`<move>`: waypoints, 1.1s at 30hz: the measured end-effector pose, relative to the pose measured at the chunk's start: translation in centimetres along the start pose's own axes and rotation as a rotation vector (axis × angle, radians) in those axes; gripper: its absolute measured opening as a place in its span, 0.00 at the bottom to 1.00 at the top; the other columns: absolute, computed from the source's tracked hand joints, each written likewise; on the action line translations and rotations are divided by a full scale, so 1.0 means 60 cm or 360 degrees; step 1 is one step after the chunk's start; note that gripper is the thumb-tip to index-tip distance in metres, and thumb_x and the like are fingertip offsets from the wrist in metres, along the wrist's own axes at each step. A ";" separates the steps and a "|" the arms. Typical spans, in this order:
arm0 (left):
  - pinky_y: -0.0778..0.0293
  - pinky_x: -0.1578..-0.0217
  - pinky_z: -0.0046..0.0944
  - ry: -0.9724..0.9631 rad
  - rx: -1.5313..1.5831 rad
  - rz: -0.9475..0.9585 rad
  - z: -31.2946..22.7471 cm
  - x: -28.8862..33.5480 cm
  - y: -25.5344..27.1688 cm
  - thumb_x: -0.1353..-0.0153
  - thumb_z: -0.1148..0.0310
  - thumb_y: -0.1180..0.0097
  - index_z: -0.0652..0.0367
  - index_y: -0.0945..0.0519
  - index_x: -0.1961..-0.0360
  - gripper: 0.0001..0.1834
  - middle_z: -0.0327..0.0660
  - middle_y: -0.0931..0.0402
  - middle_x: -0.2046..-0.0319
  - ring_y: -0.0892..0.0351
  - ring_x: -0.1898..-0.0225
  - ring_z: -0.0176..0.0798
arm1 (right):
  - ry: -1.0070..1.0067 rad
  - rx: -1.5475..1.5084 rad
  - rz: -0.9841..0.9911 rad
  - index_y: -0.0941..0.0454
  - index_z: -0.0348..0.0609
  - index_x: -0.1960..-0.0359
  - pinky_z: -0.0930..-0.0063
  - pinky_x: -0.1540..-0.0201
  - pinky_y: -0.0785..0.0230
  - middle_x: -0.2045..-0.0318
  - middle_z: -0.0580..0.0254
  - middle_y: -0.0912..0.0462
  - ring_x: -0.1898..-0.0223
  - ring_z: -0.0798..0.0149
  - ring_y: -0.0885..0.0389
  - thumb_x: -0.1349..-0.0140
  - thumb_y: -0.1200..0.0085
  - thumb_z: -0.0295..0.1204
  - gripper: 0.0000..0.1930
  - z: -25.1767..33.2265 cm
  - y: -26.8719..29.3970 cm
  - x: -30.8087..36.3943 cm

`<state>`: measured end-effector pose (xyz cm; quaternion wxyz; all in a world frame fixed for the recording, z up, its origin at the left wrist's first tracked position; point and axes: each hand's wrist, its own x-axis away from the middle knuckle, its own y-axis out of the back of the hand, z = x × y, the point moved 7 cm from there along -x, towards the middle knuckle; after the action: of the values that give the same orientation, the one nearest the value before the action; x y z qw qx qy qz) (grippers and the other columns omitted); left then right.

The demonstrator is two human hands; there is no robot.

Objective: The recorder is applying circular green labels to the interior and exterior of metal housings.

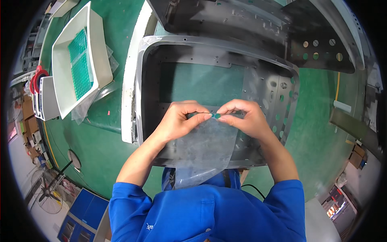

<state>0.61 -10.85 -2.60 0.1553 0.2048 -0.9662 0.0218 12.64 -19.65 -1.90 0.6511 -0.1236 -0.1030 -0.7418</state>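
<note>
Both hands meet above a grey metal housing (pixel 143 97) with a wide rectangular opening. In my right hand (pixel 248 119), thumb and forefinger pinch a small green disc (pixel 217 115), which looks like a round sticker. My left hand (pixel 179 121) is closed in a pinch right beside it, its fingertips on a tiny pale bit that is too small to name. Beneath the hands a clear plastic sheet (pixel 205 153) hangs over the housing's near edge toward my lap. Whether either hand also holds the sheet is hidden.
Another dark metal panel (pixel 242 20) with round holes stands behind the housing. To the left, a white bin (pixel 100 68) holds a green perforated sheet (pixel 80 62), with red-rimmed rolls (pixel 39 78) beside it. A fan (pixel 48 193) and a blue cabinet (pixel 86 211) stand at the lower left.
</note>
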 end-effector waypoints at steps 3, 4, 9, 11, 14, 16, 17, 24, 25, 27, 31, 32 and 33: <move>0.33 0.77 0.28 -0.0033 -0.0006 -0.0050 0.009 -0.008 0.003 0.48 0.73 0.42 0.65 0.21 0.74 0.05 0.38 0.26 0.81 0.27 0.78 0.28 | 0.0075 0.0160 -0.0083 0.22 0.40 0.69 0.80 0.64 0.32 0.71 0.65 0.19 0.68 0.74 0.23 0.51 0.42 0.23 0.06 0.002 0.002 -0.008; 0.33 0.77 0.29 -0.0067 -0.0050 -0.0067 0.011 -0.009 0.004 0.48 0.73 0.42 0.65 0.21 0.75 0.05 0.39 0.26 0.81 0.27 0.79 0.29 | 0.0080 0.0187 -0.0100 0.22 0.41 0.69 0.81 0.64 0.33 0.71 0.65 0.19 0.68 0.74 0.23 0.51 0.42 0.23 0.06 -0.001 0.002 -0.010; 0.35 0.80 0.32 -0.0082 -0.0208 -0.0113 0.016 -0.010 0.007 0.51 0.72 0.40 0.63 0.21 0.75 0.05 0.43 0.25 0.81 0.28 0.81 0.34 | 0.0262 0.0501 -0.0177 0.22 0.44 0.70 0.77 0.62 0.35 0.71 0.65 0.19 0.67 0.69 0.22 0.52 0.41 0.24 0.06 -0.002 0.001 -0.013; 0.36 0.80 0.32 -0.0099 -0.0271 -0.0136 0.015 -0.010 0.006 0.51 0.71 0.40 0.63 0.21 0.75 0.05 0.43 0.26 0.82 0.28 0.82 0.34 | 0.0402 0.0669 -0.0240 0.22 0.44 0.71 0.75 0.61 0.36 0.71 0.65 0.19 0.67 0.67 0.22 0.52 0.42 0.24 0.06 0.003 -0.001 -0.011; 0.35 0.80 0.32 -0.0012 -0.0243 -0.0147 0.024 -0.013 0.009 0.52 0.71 0.40 0.63 0.20 0.75 0.06 0.43 0.25 0.81 0.28 0.82 0.35 | 0.0538 0.0784 -0.0304 0.23 0.45 0.72 0.74 0.60 0.36 0.70 0.65 0.19 0.67 0.65 0.22 0.52 0.42 0.25 0.04 0.007 -0.005 -0.012; 0.34 0.79 0.32 0.0032 -0.0196 -0.0178 0.034 -0.013 0.009 0.52 0.71 0.40 0.63 0.21 0.75 0.06 0.43 0.25 0.81 0.27 0.81 0.35 | 0.0614 0.0869 -0.0301 0.23 0.44 0.73 0.74 0.60 0.36 0.68 0.65 0.19 0.67 0.65 0.22 0.51 0.43 0.26 0.03 0.006 -0.009 -0.012; 0.34 0.79 0.33 0.0056 -0.0173 -0.0195 0.039 -0.012 0.009 0.52 0.71 0.40 0.63 0.21 0.76 0.06 0.43 0.24 0.81 0.27 0.81 0.36 | 0.0542 0.0744 -0.0307 0.24 0.42 0.73 0.75 0.61 0.35 0.69 0.63 0.19 0.67 0.67 0.22 0.50 0.43 0.24 0.03 -0.001 -0.007 -0.016; 0.31 0.79 0.35 -0.0108 -0.0601 -0.0194 0.026 0.003 -0.032 0.52 0.71 0.40 0.63 0.21 0.76 0.06 0.47 0.25 0.80 0.25 0.80 0.44 | 0.0099 0.0547 -0.0726 0.25 0.37 0.71 0.81 0.66 0.34 0.71 0.64 0.24 0.72 0.75 0.28 0.49 0.45 0.21 0.04 -0.130 0.111 -0.145; 0.31 0.78 0.37 -0.0195 -0.0655 -0.0185 0.023 0.008 -0.046 0.51 0.70 0.40 0.63 0.21 0.76 0.06 0.45 0.25 0.80 0.25 0.80 0.45 | 0.0086 0.0660 -0.0733 0.25 0.37 0.71 0.81 0.66 0.34 0.71 0.65 0.24 0.72 0.74 0.28 0.49 0.45 0.21 0.04 -0.140 0.117 -0.162; 0.29 0.76 0.44 -0.0082 -0.0670 -0.0099 0.024 0.015 -0.065 0.51 0.68 0.44 0.60 0.23 0.78 0.07 0.44 0.25 0.79 0.25 0.77 0.50 | 0.0071 0.0823 -0.0744 0.24 0.38 0.71 0.80 0.67 0.34 0.72 0.65 0.25 0.73 0.73 0.28 0.49 0.45 0.22 0.04 -0.151 0.123 -0.179; 0.30 0.77 0.42 -0.0084 -0.0642 -0.0108 0.038 0.016 -0.075 0.50 0.68 0.43 0.60 0.23 0.78 0.07 0.43 0.26 0.80 0.25 0.78 0.48 | 0.0011 0.0955 -0.0722 0.24 0.43 0.71 0.74 0.66 0.33 0.72 0.64 0.24 0.70 0.66 0.25 0.48 0.46 0.25 0.03 -0.161 0.124 -0.192; 0.31 0.78 0.40 -0.0094 -0.0653 -0.0114 0.040 0.016 -0.075 0.50 0.68 0.43 0.61 0.22 0.77 0.07 0.43 0.25 0.80 0.25 0.79 0.46 | -0.0019 0.0971 -0.0709 0.24 0.45 0.72 0.72 0.65 0.33 0.71 0.64 0.24 0.69 0.64 0.24 0.48 0.47 0.26 0.02 -0.163 0.123 -0.194; 0.31 0.79 0.38 -0.0109 -0.0663 -0.0118 0.040 0.015 -0.075 0.50 0.69 0.42 0.61 0.21 0.77 0.06 0.43 0.24 0.80 0.25 0.80 0.45 | -0.0047 0.0992 -0.0723 0.24 0.46 0.72 0.72 0.65 0.33 0.71 0.65 0.24 0.68 0.64 0.24 0.48 0.47 0.27 0.02 -0.166 0.125 -0.196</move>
<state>0.95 -15.60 -4.71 0.1622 0.2043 -0.9463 -0.1912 21.03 -12.71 -15.14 0.4751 0.0956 -0.3577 -0.7982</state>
